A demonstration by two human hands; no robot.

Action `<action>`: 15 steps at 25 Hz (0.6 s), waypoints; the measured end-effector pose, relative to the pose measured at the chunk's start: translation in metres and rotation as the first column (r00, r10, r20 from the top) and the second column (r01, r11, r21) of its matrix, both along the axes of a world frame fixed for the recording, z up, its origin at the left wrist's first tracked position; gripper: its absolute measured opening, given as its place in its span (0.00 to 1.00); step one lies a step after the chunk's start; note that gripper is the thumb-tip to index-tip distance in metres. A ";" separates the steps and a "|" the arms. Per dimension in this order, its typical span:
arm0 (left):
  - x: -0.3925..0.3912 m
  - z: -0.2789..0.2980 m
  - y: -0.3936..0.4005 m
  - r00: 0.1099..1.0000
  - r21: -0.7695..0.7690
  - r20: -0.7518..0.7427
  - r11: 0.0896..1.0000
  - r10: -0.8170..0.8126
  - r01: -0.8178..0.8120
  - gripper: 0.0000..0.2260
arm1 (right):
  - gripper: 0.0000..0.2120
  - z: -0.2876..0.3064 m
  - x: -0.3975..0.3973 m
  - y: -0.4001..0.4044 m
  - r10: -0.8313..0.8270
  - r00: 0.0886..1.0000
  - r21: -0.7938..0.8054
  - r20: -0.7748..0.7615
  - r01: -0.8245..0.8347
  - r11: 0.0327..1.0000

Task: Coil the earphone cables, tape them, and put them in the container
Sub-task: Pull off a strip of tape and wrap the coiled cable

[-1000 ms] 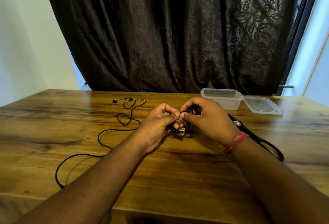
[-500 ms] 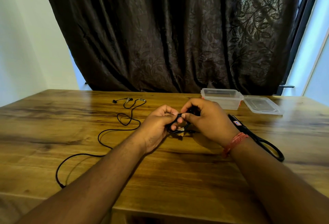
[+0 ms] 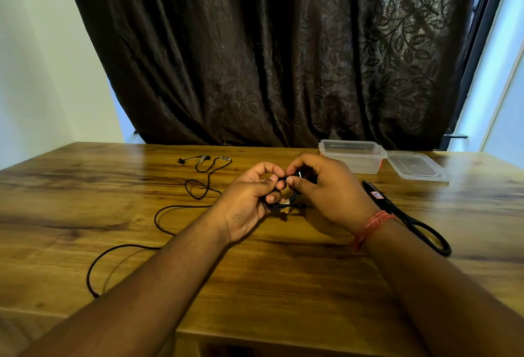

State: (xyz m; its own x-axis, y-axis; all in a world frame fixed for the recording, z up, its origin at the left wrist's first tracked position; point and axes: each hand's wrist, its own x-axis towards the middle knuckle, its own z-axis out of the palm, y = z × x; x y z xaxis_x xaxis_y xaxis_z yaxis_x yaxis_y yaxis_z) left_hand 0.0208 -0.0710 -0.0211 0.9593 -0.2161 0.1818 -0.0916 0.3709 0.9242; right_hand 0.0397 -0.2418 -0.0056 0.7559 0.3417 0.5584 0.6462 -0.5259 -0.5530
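Both my hands meet over the middle of the wooden table (image 3: pixel 283 285). Between them is a small black coiled earphone cable (image 3: pixel 279 204). My left hand (image 3: pixel 249 198) grips the coil with curled fingers. My right hand (image 3: pixel 326 186) pinches its top between thumb and forefinger. A pale bit, perhaps tape, shows on the lower side of the coil. A second black earphone cable (image 3: pixel 170 209) lies uncoiled on the table to the left, its earbuds at the far end. The clear plastic container (image 3: pixel 351 155) stands open at the back right.
The container's clear lid (image 3: pixel 415 165) lies flat just right of it. Black scissors (image 3: pixel 408 217) lie behind my right wrist, handle loop toward me. A dark curtain hangs behind the table. The table's near edge is below my forearms.
My hands have stayed in place; the fingers have shifted slightly on the coil, the left forefinger and thumb closing in toward the right hand's pinch.
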 end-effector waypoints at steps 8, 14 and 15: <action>0.011 -0.001 0.013 0.952 -0.102 -0.147 0.953 0.268 -0.284 0.12 | 0.17 0.014 0.004 -0.027 -0.163 0.987 -0.413 0.008 0.152 0.898; 0.012 0.000 0.016 0.943 -0.121 -0.123 0.939 0.309 -0.323 0.12 | 0.19 0.016 0.003 -0.031 -0.162 0.987 -0.639 0.006 0.128 0.758; 0.011 0.000 0.015 0.949 -0.110 -0.112 0.946 0.293 -0.305 0.12 | 0.19 0.015 0.003 -0.029 -0.157 0.986 -0.607 0.057 0.159 0.778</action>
